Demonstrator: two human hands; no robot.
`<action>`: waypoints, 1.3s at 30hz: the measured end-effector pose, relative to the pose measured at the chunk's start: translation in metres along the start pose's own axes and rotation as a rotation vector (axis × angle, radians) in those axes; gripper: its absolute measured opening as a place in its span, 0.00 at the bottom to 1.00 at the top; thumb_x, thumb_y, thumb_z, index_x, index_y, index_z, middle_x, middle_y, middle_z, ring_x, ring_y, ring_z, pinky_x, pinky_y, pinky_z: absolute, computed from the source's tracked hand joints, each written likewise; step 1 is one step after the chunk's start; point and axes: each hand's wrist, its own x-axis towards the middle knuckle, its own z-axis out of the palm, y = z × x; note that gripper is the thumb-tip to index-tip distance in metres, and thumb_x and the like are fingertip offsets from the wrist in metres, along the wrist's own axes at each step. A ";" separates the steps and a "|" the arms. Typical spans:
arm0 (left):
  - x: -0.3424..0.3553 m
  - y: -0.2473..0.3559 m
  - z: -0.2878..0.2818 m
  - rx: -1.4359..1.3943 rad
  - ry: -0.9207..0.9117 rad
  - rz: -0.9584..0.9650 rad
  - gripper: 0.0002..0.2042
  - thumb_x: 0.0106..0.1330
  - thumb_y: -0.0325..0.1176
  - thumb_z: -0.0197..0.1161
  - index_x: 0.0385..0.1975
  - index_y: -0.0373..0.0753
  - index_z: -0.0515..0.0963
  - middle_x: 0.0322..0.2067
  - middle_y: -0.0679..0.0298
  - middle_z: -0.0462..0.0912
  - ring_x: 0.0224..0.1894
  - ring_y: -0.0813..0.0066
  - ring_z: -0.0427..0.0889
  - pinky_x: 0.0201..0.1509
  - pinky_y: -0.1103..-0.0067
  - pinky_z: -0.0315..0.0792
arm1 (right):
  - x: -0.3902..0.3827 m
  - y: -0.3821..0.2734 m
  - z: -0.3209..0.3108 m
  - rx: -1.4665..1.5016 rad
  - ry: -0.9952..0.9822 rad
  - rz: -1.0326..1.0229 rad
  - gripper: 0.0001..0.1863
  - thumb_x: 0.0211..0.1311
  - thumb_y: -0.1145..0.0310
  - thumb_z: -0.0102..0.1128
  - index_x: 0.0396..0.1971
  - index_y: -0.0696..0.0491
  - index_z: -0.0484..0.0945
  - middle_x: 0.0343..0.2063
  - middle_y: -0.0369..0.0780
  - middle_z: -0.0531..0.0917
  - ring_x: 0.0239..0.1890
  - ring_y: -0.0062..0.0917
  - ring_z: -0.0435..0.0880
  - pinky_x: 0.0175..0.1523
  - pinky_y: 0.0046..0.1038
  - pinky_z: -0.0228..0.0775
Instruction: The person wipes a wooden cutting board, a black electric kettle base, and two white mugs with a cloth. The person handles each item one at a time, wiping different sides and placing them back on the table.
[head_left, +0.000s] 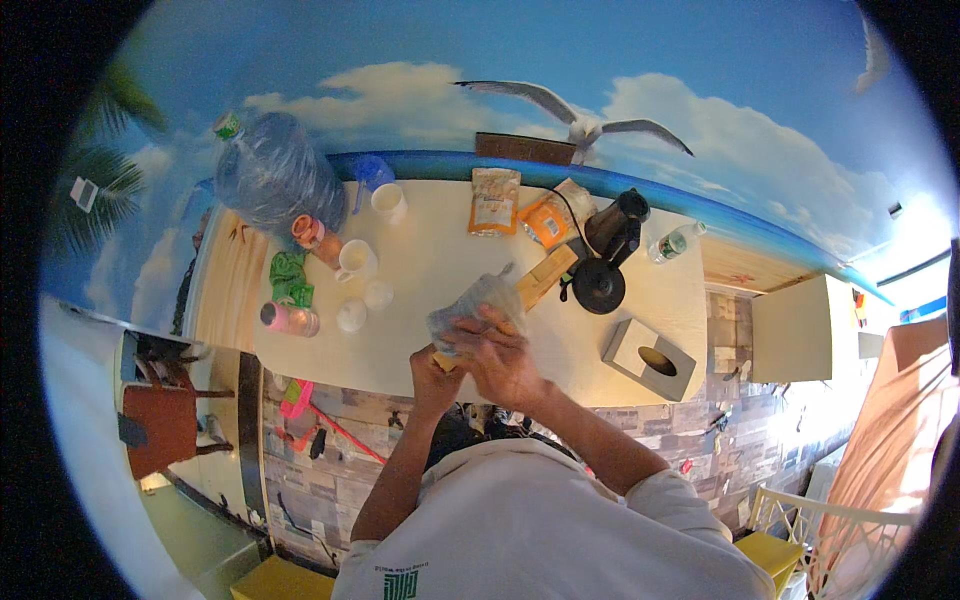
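1. Nearest us: white shirt [540, 530] along the lower edge, two bare forearms reaching up and in, meeting above the front of the white bench [435, 225].
2. Left hand [437, 382]: we note the grip closed around the near end of a yellow bar [549, 278], a short stub of which shows beside the fingers.
3. Right hand [497, 352]: grip folded over a grey cloth [478, 298], fingers spread across it, just beside the left. We find the cloth wrapped over the bar's middle; how far it reaches underneath, we cannot tell.
4. The bar slants away from us, up and to the right, its bare far end near the black kettle [606, 230].
5. Right front of the bench: a grey-and-white tissue box [640, 362] with an oval opening.
6. Left side, working outward: a pink-capped bottle [290, 319], two small white round pieces [352, 316], a crumpled green packet [290, 277], a white mug [356, 262].
7. Right of the bar: a round black piece [600, 287], just beside the kettle.
8. Farther back we count a second white mug [388, 203], two orange-and-white pouches [494, 203], and, far right, a clear bottle [672, 244] with a green label.
9. Back left corner: a large bluish water jug [280, 175].
10. Beyond everything, a wall [400, 95] painted with sea, clouds and a gull.
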 end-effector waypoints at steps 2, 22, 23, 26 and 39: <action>-0.004 -0.005 0.006 -0.168 0.052 0.025 0.08 0.59 0.27 0.71 0.34 0.32 0.81 0.30 0.67 0.86 0.33 0.85 0.81 0.35 0.80 0.76 | 0.001 -0.008 0.005 -0.006 -0.023 -0.016 0.20 0.58 0.69 0.68 0.49 0.58 0.77 0.52 0.46 0.84 0.57 0.44 0.82 0.70 0.50 0.64; 0.004 0.016 0.004 -0.239 -0.013 -0.087 0.21 0.61 0.19 0.69 0.56 0.30 0.79 0.47 0.57 0.87 0.49 0.74 0.85 0.56 0.76 0.80 | 0.009 0.014 -0.022 -0.262 -0.231 0.076 0.41 0.45 0.39 0.72 0.58 0.48 0.77 0.60 0.47 0.71 0.69 0.50 0.62 0.73 0.66 0.42; -0.002 -0.001 0.005 -0.434 0.033 -0.074 0.21 0.61 0.19 0.69 0.56 0.30 0.79 0.47 0.57 0.87 0.49 0.74 0.85 0.55 0.76 0.80 | 0.001 0.005 -0.003 -0.277 -0.217 0.024 0.41 0.45 0.41 0.71 0.59 0.47 0.77 0.60 0.46 0.71 0.68 0.49 0.64 0.73 0.65 0.42; -0.006 -0.023 0.009 -0.632 0.108 -0.063 0.20 0.61 0.19 0.68 0.56 0.30 0.79 0.47 0.58 0.87 0.48 0.74 0.85 0.55 0.76 0.80 | 0.001 -0.031 0.029 -0.222 -0.234 -0.010 0.40 0.45 0.45 0.71 0.60 0.46 0.76 0.59 0.42 0.73 0.68 0.45 0.66 0.75 0.62 0.43; 0.009 0.031 0.004 -0.099 -0.003 -0.065 0.18 0.65 0.20 0.65 0.56 0.31 0.80 0.46 0.60 0.87 0.47 0.77 0.84 0.52 0.77 0.80 | 0.019 0.085 -0.064 -0.457 0.065 0.200 0.26 0.58 0.58 0.65 0.55 0.54 0.79 0.54 0.42 0.79 0.68 0.42 0.69 0.76 0.62 0.37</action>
